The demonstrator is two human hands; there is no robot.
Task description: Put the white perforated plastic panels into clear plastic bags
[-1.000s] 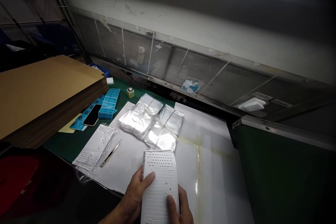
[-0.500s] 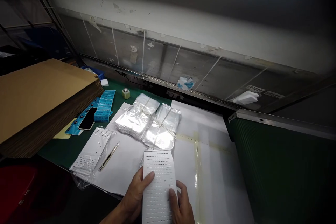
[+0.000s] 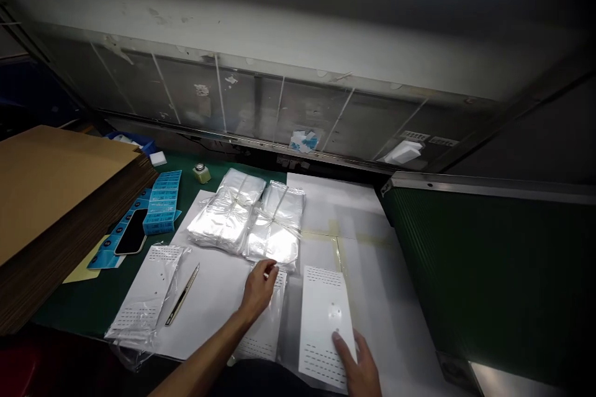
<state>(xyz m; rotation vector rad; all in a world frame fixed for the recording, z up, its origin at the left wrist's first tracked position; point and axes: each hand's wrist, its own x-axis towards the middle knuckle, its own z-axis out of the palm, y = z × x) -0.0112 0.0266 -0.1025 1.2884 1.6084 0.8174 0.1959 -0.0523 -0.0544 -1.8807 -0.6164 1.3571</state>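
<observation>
My left hand [image 3: 259, 288] reaches forward, its fingertips pinched on the top edge of a clear plastic bag [image 3: 266, 316] that holds a white perforated plate. My right hand [image 3: 356, 363] lies with fingers flat on the near end of a bare white perforated plate [image 3: 323, 322] resting on the white sheet [image 3: 372, 260]. Just beyond my left hand sit two bundles of clear bags [image 3: 249, 220], tied with bands.
A bagged plate [image 3: 146, 294] and a pen-like knife [image 3: 181, 294] lie at the left. Farther left are a phone [image 3: 131, 240], blue label strips [image 3: 161, 201], a small bottle [image 3: 202, 172] and a cardboard stack [image 3: 51, 198]. A green conveyor [image 3: 488, 273] borders the right.
The plate held upright in both hands now lies flat on the sheet. My left hand let go of it and moved forward to the bagged plate; the view swung right.
</observation>
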